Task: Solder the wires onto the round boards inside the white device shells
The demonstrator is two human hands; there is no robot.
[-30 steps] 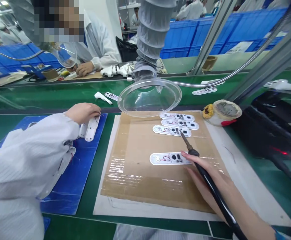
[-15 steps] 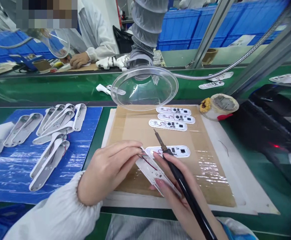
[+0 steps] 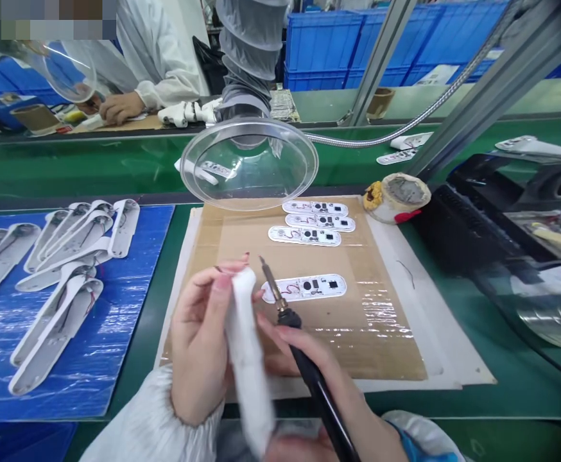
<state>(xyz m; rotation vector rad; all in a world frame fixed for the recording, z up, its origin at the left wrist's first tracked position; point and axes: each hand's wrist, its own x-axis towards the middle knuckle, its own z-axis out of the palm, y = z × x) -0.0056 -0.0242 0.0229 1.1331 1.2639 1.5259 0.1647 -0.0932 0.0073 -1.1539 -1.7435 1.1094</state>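
Observation:
My left hand (image 3: pixel 198 340) pinches the narrow top end of a white plastic housing (image 3: pixel 246 346), which stands nearly upright and is smeared by motion lower down. In my right hand (image 3: pixel 343 385) is a black soldering iron (image 3: pixel 315 378), its bare tip pointing up and left. Blurred right fingers also meet the lower end of the housing. Just behind the iron lies a white oval panel (image 3: pixel 312 287) with circuit parts and a red wire, on the brown cardboard (image 3: pixel 367 346). Farther back on the cardboard, three similar panels (image 3: pixel 304 235) lie in a stack of rows.
Several white housings (image 3: pixel 54 340) lie on a blue sheet (image 3: pixel 131 321) at left. A clear suction hood (image 3: pixel 250 163) hangs over the back of the cardboard. At right are a round pot (image 3: pixel 405 192) and a black soldering stand (image 3: pixel 454 218). A co-worker's hand (image 3: pixel 121 108) shows opposite.
The white housing has turned from slanted, with its inner board showing, to nearly upright with its plain outside showing. My left hand has rotated with it. The camera view has shifted to the right.

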